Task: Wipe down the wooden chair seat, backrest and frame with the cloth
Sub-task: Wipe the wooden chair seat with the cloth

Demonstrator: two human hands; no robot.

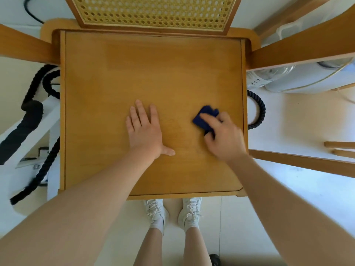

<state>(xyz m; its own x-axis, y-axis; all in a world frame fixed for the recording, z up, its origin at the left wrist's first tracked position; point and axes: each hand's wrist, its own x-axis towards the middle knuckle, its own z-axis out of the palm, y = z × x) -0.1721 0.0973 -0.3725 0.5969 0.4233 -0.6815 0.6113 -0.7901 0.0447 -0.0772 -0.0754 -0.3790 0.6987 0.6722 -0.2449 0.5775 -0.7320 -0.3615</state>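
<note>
A wooden chair fills the view from above; its flat square seat (115, 77) is bare wood. The woven cane backrest (153, 12) rises at the top edge. Two wooden armrests, one on the left (23, 47) and one on the right (299, 48), stretch out to either side. My left hand (146, 131) lies flat on the middle of the seat, fingers spread, holding nothing. My right hand (224, 139) presses a small folded dark blue cloth (203, 117) onto the seat's right half, fingers curled over it.
A thick black rope (32, 96) lies coiled on the floor to the left, another loop of black rope (259, 112) to the right. A white fan-like appliance (288, 79) sits under the right armrest. My feet in white shoes (172, 212) stand at the seat's front edge.
</note>
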